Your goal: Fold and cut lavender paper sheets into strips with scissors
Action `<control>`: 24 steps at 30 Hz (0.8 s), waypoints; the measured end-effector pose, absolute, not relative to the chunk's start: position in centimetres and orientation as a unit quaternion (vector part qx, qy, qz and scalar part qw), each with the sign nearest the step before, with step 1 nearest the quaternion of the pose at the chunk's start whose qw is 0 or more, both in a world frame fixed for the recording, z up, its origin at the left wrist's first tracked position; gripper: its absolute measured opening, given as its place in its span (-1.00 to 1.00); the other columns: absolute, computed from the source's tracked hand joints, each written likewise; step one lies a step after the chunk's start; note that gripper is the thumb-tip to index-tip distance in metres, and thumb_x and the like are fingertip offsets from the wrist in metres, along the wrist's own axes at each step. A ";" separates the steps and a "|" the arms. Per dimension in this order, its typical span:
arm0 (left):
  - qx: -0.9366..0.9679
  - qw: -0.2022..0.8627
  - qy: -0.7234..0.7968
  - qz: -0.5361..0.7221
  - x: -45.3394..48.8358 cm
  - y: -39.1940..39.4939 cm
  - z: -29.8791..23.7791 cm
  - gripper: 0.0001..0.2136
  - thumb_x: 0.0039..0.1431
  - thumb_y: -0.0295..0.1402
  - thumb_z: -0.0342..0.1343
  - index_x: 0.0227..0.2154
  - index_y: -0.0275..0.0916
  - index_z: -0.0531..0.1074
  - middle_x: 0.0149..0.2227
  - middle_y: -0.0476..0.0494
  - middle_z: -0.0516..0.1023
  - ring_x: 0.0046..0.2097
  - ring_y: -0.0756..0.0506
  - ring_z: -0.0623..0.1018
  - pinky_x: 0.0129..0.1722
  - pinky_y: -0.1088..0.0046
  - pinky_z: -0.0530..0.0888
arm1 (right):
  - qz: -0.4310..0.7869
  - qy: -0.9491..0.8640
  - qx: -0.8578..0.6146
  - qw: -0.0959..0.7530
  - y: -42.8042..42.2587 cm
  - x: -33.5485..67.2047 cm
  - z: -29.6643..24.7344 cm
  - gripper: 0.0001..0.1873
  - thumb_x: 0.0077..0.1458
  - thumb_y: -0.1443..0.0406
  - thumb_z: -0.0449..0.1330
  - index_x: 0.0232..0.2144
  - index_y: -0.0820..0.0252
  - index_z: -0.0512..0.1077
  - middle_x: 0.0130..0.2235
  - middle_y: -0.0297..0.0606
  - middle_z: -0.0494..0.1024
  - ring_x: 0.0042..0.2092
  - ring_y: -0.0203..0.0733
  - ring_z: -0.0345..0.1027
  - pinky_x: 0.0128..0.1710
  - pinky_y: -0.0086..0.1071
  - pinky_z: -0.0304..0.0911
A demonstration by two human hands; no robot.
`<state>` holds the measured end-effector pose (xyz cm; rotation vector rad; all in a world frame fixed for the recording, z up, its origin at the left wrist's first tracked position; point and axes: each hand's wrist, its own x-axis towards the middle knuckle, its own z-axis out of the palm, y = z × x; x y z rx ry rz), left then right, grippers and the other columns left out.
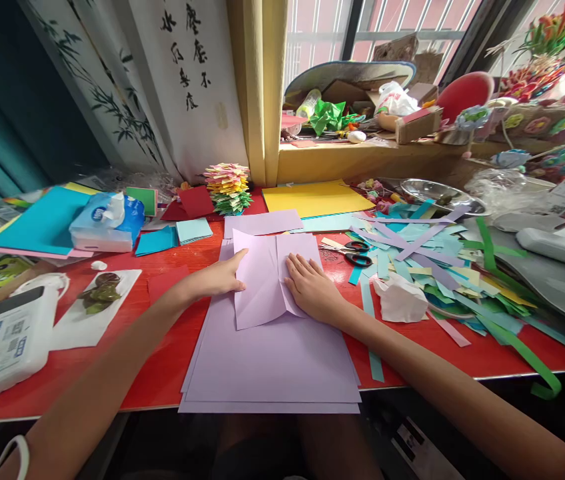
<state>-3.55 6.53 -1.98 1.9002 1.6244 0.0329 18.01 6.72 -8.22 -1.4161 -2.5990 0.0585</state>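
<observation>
- Head view, my left hand: open, fingers stretched out flat, fingertips resting on the left edge of the folded lilac sheet.
- Head view, my right hand: open, palm down, fingers spread, pressing flat on the right flap of the same sheet.
- Folded lilac sheet: lies between my two hands, with both upper flaps turned in to meet along a centre line. It sits on top of a stack of lilac paper.
- Stack of lilac paper: lies in the middle of the red tabletop, its near edge overhanging the tabletop's front edge.
- Scissors: black and red handles, lying on the tabletop just to the right of my right hand.
- Crumpled white paper: near my right wrist, at the edge of a heap of paper strips in teal, lilac, green and yellow.
- Blue tissue pack: far left, well apart from my hands, beside a teal sheet.
- Yellow sheet: at the back, below the window sill.
- White container: near left corner.
</observation>
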 end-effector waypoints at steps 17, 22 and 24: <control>0.747 0.303 0.592 -0.020 -4.7 7.0 -1.8 -0.19 0.00 -0.20 0.00 0.25 -0.23 -0.33 -0.34 -0.06 0.34 -0.33 -0.07 0.38 -0.36 0.48 0.31 | 0.025 -0.886 -0.456 0.084 6.1 18.1 -8.0 -0.29 0.23 0.04 -0.38 0.23 0.45 -0.06 0.27 -0.03 -0.06 0.28 -0.04 -0.27 0.23 -0.08 -0.28; 0.747 0.326 0.580 -0.029 -4.5 6.9 -1.8 -0.16 -0.01 -0.25 0.01 0.25 -0.20 -0.37 0.17 -0.26 0.17 0.04 -0.21 0.34 -0.07 0.39 0.31 | 0.014 -0.884 -0.460 0.080 6.1 18.1 -8.0 -0.35 0.25 0.11 -0.39 0.23 0.45 -0.06 0.27 -0.04 -0.06 0.28 -0.06 -0.26 0.23 -0.08 -0.27; 0.753 0.327 0.570 -0.027 -4.5 6.8 -1.7 -0.16 -0.02 -0.26 0.02 0.25 -0.22 -0.36 0.29 -0.23 -0.12 0.19 -0.22 0.15 0.06 0.39 0.22 | 0.008 -0.885 -0.458 0.078 6.0 18.1 -8.0 -0.36 0.25 0.13 -0.38 0.22 0.46 -0.06 0.27 -0.04 -0.07 0.28 -0.06 -0.26 0.23 -0.07 -0.27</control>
